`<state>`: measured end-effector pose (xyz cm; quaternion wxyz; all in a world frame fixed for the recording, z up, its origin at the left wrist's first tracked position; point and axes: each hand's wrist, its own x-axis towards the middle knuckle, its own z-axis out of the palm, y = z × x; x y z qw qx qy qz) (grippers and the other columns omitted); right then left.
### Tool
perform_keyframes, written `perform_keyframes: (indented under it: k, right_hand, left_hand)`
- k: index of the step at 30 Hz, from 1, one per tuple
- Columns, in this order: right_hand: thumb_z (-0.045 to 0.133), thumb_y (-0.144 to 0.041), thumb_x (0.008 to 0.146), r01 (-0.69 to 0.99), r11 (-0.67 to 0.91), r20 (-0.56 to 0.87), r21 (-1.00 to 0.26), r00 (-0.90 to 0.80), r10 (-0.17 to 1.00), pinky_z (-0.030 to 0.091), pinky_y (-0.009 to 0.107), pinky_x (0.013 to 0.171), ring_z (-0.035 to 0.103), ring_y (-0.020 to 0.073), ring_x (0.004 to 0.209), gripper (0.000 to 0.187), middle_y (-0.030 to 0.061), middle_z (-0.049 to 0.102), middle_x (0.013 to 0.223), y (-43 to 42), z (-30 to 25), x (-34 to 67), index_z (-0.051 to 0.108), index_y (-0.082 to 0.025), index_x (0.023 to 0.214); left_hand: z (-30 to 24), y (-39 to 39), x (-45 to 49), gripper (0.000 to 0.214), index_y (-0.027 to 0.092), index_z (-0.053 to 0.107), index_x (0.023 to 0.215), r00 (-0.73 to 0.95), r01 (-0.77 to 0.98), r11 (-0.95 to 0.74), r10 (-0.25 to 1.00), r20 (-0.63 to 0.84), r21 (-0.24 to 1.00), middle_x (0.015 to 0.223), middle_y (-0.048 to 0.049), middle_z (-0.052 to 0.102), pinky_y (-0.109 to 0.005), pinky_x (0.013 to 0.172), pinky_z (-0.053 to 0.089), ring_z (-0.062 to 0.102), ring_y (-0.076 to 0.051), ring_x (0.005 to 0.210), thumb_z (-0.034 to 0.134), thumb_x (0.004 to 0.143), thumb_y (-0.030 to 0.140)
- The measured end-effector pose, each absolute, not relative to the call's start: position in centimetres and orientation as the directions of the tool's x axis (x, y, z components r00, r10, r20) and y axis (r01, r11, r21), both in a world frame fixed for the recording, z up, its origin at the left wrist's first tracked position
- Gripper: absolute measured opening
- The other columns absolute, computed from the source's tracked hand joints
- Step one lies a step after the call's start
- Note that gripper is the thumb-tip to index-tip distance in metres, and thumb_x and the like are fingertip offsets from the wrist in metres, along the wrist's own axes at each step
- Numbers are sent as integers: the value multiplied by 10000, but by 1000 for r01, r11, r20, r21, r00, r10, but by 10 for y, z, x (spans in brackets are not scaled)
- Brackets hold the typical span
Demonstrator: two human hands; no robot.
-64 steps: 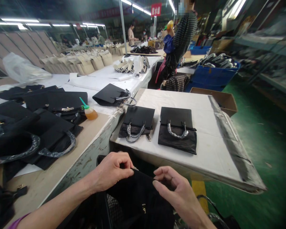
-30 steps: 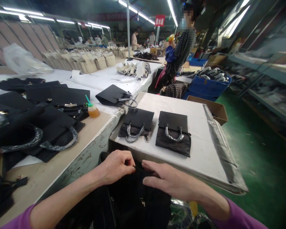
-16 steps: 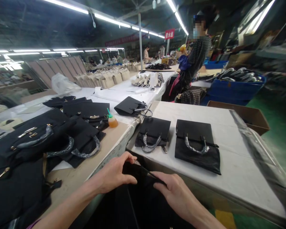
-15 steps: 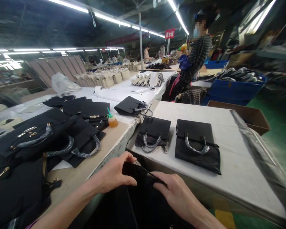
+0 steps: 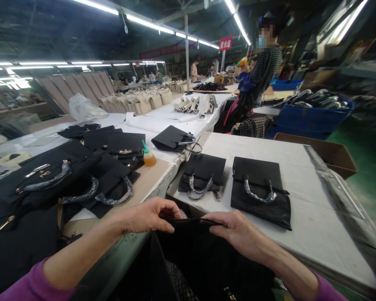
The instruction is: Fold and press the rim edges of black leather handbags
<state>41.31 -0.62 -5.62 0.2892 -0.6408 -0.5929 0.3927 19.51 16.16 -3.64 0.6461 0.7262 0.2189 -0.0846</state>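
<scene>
Between my hands, low in the view, is a black handbag piece (image 5: 203, 251) with a thin top edge and a gold metal fitting near the bottom. My left hand (image 5: 156, 215) pinches the left end of that edge, thumb in front and fingers curled behind. On the right end, my right hand (image 5: 230, 228) grips the same edge between thumb and fingers. The edge runs nearly level from hand to hand. Checked cloth shows beneath the left side of the piece. The lower part of the piece drops out of view.
Two black handbags with plastic-wrapped handles (image 5: 202, 173) (image 5: 260, 190) lie on the pale table (image 5: 313, 209). More black bags (image 5: 113, 179) cover the left table, beside a glue bottle (image 5: 149, 158). A co-worker (image 5: 266, 62) stands beyond, near a blue bin (image 5: 307, 121) and a cardboard box (image 5: 335, 152).
My right hand has moved up and slightly right, my left hand slightly up. The edge between them has become level and stretched out, and more of the black piece shows, with its gold fitting.
</scene>
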Motion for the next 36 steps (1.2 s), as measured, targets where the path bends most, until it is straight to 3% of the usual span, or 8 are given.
perform_keyframes:
  k: [4,9,16,22,26,30,36]
  right_hand:
    - [563,-166,839,519,-53,-132,-853,-117,984,466,257,816,676,186,866,320,-38,760,930,-3,-34,425,749,-258,1083]
    - [581,-161,787,537,-130,-271,-833,-192,943,473,242,715,655,185,793,285,-34,730,822,-3,-42,426,761,-234,996]
    - [535,-196,838,609,-98,-199,-787,-100,975,469,275,764,665,219,869,293,2,746,910,1,-79,416,736,-248,1044]
    - [539,-210,836,603,-74,-178,-794,-114,977,475,274,768,669,231,908,289,6,752,946,14,-86,418,741,-256,1036]
    - [540,-224,845,615,-83,-185,-784,-103,977,474,277,766,673,236,913,277,9,754,945,17,-89,419,740,-252,1035]
    - [538,-230,860,614,-85,-176,-785,-90,980,472,279,777,678,235,933,286,4,757,978,16,-93,421,733,-268,1066]
    - [531,-224,862,639,-95,-173,-763,-60,983,478,290,788,682,243,928,293,16,759,980,14,-94,420,730,-254,1075]
  left_hand:
    - [-23,159,194,280,190,653,963,905,398,-15,172,-390,917,947,26,678,-231,784,457,612,-124,877,685,711,74]
    - [-33,157,194,304,190,563,934,892,412,6,200,-405,911,928,15,675,-236,734,452,617,-127,838,705,689,79]
    - [-80,160,192,278,191,484,845,841,400,-109,437,-318,910,853,21,631,-257,733,442,599,-140,799,711,692,140]
    - [-88,160,188,156,187,569,829,792,443,-248,559,-247,861,799,22,614,-259,727,430,580,-156,785,700,748,205]
    - [-89,159,188,67,200,638,850,800,454,-415,580,-156,788,819,17,667,-257,753,439,603,-160,797,678,805,230]
    - [-85,156,192,59,204,667,825,854,403,-623,519,-30,670,887,-6,692,-260,802,440,628,-165,852,626,866,193]
    - [-84,152,196,76,202,624,816,837,483,-709,547,-32,513,866,-13,681,-274,756,442,627,-177,813,601,889,204]
